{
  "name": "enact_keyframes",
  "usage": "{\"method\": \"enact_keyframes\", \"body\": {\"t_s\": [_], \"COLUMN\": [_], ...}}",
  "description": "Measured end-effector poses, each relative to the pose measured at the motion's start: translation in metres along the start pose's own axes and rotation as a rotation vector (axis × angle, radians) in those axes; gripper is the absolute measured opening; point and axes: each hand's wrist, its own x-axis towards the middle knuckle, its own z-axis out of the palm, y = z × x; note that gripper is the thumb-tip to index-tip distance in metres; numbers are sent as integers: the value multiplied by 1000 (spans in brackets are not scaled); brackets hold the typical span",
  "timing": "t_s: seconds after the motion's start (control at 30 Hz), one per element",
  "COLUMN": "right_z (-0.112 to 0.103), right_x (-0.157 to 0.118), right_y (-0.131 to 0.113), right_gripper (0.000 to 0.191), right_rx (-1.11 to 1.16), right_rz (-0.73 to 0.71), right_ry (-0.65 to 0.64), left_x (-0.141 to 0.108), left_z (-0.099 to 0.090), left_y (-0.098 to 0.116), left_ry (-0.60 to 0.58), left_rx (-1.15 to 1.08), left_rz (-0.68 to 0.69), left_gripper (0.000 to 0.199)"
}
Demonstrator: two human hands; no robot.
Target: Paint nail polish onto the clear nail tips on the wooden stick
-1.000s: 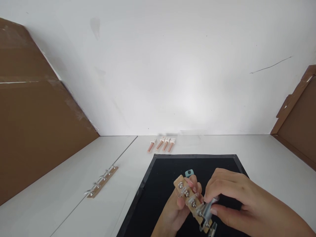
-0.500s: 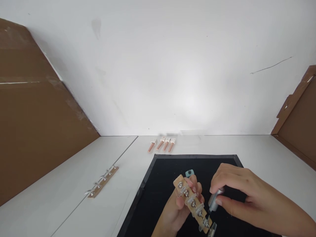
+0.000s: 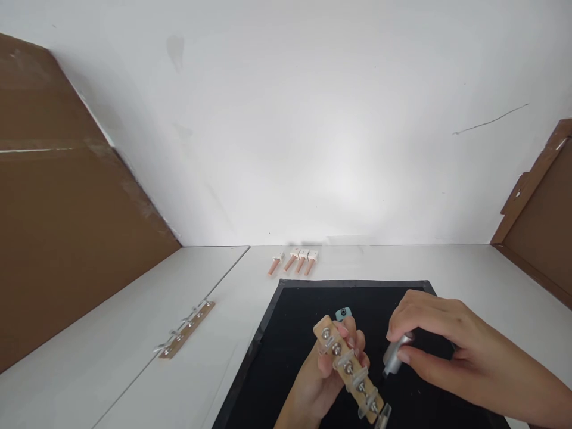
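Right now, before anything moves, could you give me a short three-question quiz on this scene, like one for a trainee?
1. True or false: the right hand grips a silver-grey cylindrical piece.
2. Which holds the light wooden strip with shiny round metal fittings and clear plastic pieces? A) only the right hand; B) only the left hand; C) neither hand.
3. How many pinkish-brown sticks with white ends lie beyond the black rectangular mat?

Key: 1. True. 2. B. 3. Four.
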Motion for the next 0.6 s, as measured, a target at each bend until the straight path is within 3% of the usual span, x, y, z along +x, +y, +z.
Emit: {"method": "enact_keyframes", "body": {"t_s": [0.33,0.6], "right_z": [7,12], "right_x": [6,6], "right_y": [-7,-5], "right_gripper": [17,23], "right_rx": [81,189], "right_rz": [-61,-179], "right_ry": [5,166], "left_x": [6,5], "left_z": [-1,-2], "left_y": [-2,-3], "left_ry": [127,252], "left_rx": [-29,-33], "left_rz": [-27,-70], "left_gripper": [35,37]}}
